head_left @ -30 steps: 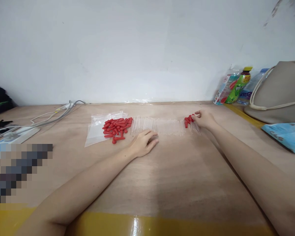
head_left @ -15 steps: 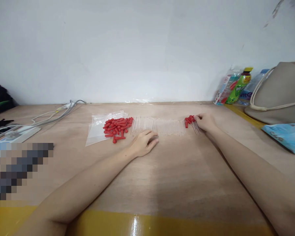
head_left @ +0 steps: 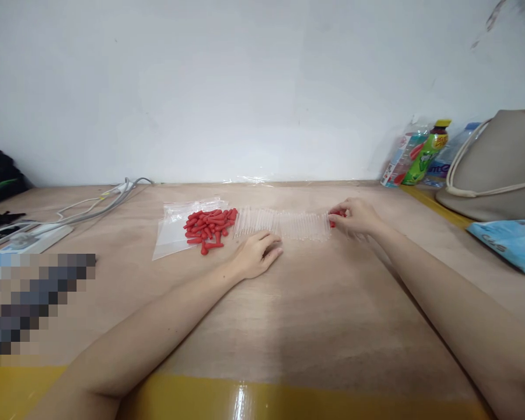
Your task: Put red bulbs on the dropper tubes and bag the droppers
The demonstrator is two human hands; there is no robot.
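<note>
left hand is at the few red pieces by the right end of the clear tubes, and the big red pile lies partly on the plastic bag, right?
Wrong hand: the head view shows the right hand at those red pieces; the left hand rests on the table in front of the clear tubes. The big red pile does lie partly on the plastic bag.

At the far right of a wooden tabletop (head_left: 315, 326), three bottles (head_left: 427, 154) are standing close together near a pale wall (head_left: 227, 87). Beside them a beige bag (head_left: 499, 157) is slumping, a blue packet (head_left: 507, 242) lying in front. At left, cables (head_left: 109, 205) are trailing by a white power strip (head_left: 35, 239); a black object (head_left: 0, 175) is sitting behind.
</note>
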